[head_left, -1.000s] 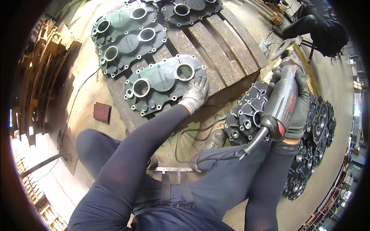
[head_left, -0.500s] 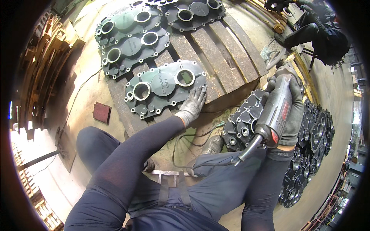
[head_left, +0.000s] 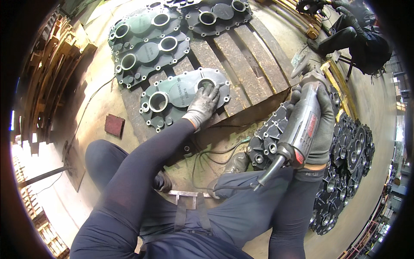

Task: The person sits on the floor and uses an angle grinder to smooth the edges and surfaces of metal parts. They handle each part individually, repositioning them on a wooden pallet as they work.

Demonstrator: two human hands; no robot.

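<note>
A grey-green cast metal cover with two raised rings lies on the wooden pallet in front of me. My left hand, in a grey glove, rests on it with fingers laid over the rim of the right-hand ring. At the right, my gloved right hand is wrapped round the body of an angle grinder. The grinder's disc end points away from me, and its cord runs from the rear end across my leg. Its disc hangs beside the pallet, apart from the cover.
More covers lie at the pallet's far left. Dark castings are piled at the right. A reddish-brown pad lies on the floor, left. Wooden pallets stand beyond it. A co-worker sits far right.
My left hand has slid leftward and away from me, from the cover's near right edge onto its right-hand ring. The grinder has shifted slightly left in my right hand.
</note>
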